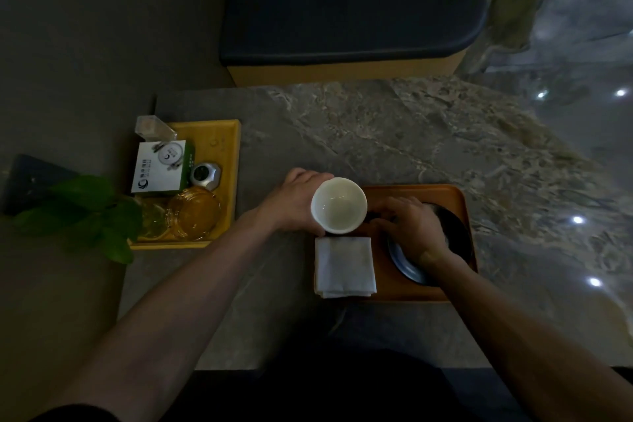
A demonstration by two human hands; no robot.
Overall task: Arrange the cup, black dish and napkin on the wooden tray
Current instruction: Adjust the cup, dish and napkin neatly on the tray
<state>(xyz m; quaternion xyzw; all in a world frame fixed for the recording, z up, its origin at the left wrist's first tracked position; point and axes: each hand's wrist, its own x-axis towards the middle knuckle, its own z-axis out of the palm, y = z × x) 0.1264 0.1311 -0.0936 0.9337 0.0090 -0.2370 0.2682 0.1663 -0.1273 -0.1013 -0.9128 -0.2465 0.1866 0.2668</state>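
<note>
My left hand [294, 204] grips a white cup [339, 205] from its left side, holding it upright over the left end of the wooden tray [445, 193]. A folded white napkin [345, 265] lies on the tray's left part, just below the cup, its left edge at the tray's rim. My right hand [407, 228] rests on the black dish [455, 233], which lies on the tray's right half; the fingers curl over the dish's left rim and hide much of it.
A yellow tray [224, 147] at the left holds a white box [159, 168], a glass ashtray [193, 212] and a small metal object [205, 175]. Green leaves [85, 212] hang over its near-left corner. A dark bench [342, 20] stands beyond the marble table [394, 127].
</note>
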